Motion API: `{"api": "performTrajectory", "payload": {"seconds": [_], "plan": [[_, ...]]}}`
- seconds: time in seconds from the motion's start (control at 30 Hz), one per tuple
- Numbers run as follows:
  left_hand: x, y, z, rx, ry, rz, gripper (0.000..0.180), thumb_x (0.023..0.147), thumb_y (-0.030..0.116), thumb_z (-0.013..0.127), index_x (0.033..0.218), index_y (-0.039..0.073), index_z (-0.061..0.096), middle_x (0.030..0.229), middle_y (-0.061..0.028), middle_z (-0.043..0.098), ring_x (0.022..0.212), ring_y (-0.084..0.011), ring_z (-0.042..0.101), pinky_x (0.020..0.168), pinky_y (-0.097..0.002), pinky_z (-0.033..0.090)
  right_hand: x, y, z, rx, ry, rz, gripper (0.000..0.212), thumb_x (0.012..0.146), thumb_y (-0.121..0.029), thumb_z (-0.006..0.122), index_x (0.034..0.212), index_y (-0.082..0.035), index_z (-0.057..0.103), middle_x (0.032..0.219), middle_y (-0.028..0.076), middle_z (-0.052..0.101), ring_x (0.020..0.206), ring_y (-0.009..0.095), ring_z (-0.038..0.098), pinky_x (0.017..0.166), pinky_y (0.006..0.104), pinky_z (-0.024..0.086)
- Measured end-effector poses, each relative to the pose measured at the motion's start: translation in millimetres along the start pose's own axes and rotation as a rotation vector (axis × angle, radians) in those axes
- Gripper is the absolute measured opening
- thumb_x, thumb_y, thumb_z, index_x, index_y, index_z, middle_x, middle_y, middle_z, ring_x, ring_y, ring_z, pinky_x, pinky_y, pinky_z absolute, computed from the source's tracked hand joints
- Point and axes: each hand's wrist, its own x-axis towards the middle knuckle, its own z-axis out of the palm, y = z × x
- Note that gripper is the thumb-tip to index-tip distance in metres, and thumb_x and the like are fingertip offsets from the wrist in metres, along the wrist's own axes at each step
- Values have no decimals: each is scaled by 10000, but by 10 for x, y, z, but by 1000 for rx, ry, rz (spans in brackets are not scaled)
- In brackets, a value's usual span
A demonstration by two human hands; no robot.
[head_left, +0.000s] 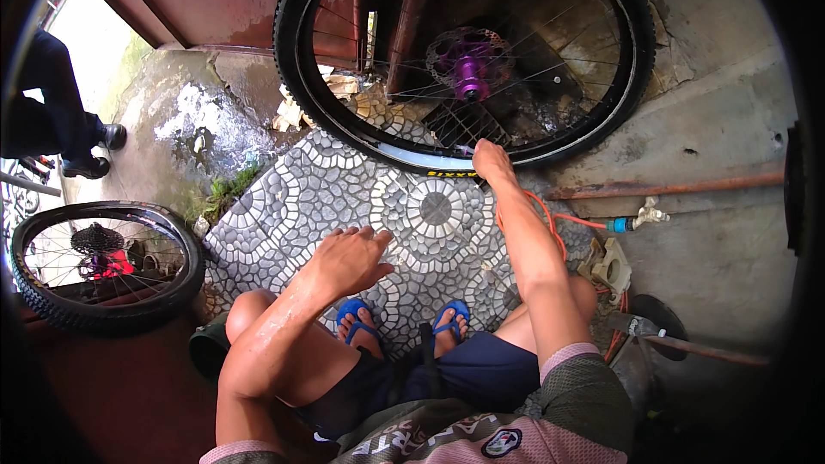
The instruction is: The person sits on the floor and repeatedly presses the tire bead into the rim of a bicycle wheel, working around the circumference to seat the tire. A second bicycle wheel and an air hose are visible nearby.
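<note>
A large bicycle wheel [300, 77] with a black knobby tyre stands upright before me. It has a purple hub [469, 76], a disc brake rotor and thin spokes. My right hand [492, 161] is closed on the wheel's lower rim; its fingertips are partly hidden. Just left of that hand, a pale, wet-looking stretch of rim [404, 155] shows above the tyre. My left hand [351, 261] hovers over the patterned stone floor [335, 176], fingers stretched out and nothing in it. Water drops glisten on the left forearm.
A second bicycle wheel [180, 245] with a cassette lies at the left. An orange hose [550, 223] runs beneath my right arm to a tap [650, 213] at the right wall. A plastic bottle [636, 325] lies lower right. Another person's legs [64, 103] stand far left.
</note>
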Motion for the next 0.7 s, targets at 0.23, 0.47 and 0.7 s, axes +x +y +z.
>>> {"api": "performTrajectory", "payload": {"seconds": [0.23,0.47,0.7], "plan": [[55,-65,56,-33,0,47,499,974,402,684,1328,64,586,1144,-187,690,1101,-390,680,967,-498,532,101,-31,3,-76,-12,7,332,981,-118,509,1250,-43,688,1300,246,679,1252,425,631,1049,522,521],[65,-112,93,-28,20,79,484,976,395,680,1317,66,585,1128,-177,690,1087,-378,688,950,-505,534,173,75,62,-69,11,8,315,984,-156,537,1243,-86,702,1275,238,693,1230,432,640,1040,526,522],[35,-170,72,-49,17,49,469,970,382,686,1292,55,591,1125,-189,689,1084,-382,689,949,-496,537,14,-160,-13,-254,-9,-151,282,994,-193,524,1220,-121,678,1216,216,720,1183,420,667,984,526,538]]}}
